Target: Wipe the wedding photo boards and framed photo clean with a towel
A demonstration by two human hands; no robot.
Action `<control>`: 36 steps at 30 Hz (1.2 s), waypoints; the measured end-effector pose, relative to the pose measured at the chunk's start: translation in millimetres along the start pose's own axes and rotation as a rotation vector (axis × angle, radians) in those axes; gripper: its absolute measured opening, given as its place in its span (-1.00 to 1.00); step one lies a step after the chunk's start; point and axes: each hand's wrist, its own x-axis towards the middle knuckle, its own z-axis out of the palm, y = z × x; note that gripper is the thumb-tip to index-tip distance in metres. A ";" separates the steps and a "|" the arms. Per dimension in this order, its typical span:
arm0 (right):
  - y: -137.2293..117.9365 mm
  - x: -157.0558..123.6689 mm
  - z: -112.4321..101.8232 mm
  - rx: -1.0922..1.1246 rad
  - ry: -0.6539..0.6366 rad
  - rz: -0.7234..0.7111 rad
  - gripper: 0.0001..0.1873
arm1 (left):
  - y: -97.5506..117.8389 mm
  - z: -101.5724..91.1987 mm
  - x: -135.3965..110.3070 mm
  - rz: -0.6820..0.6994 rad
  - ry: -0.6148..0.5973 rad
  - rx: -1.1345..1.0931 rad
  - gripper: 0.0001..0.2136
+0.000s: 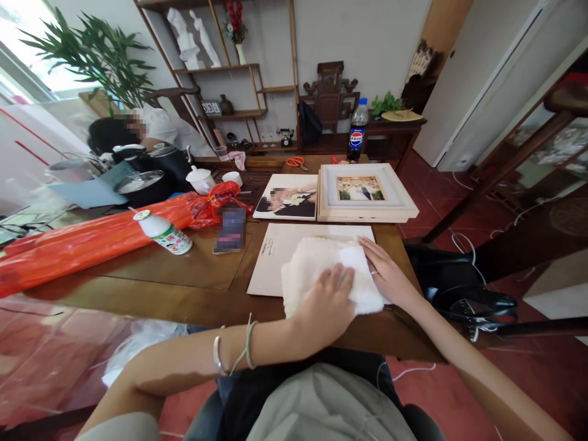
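Observation:
A fluffy white cloth [307,260] lies over a pale flat board [269,269] with small print along its left side. My left hand [331,300] presses on the cloth from above, palm down, its fingers spread and partly sunk into the pile. At the right edge of the cloth and board rests my right hand [383,269], fingers stretched out and a ring on one of them. Its thumb is hard to make out. The cloth covers most of the board's right part.
Behind the board lie a photo panel [287,199] and a white framed picture [328,184]. A cola bottle [357,131] and orange-handled scissors [296,162] stand farther back. Leftward are a phone [230,229], a white bottle [165,234] and a red plastic-wrapped bundle [101,236]. Another person reclines beyond.

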 end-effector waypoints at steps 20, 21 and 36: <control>-0.9 0.1 -1.5 0.036 -0.009 0.006 -0.47 | -1.7 -6.8 -34.2 0.147 0.084 -0.105 -0.83; -1.4 0.3 -1.4 0.034 -0.010 0.031 -0.48 | -14.0 -4.6 -29.4 0.092 0.057 -0.093 -0.83; 1.5 -0.4 -5.6 0.134 -0.052 0.054 -0.36 | 30.4 -7.5 -18.3 0.117 0.082 -0.046 -0.81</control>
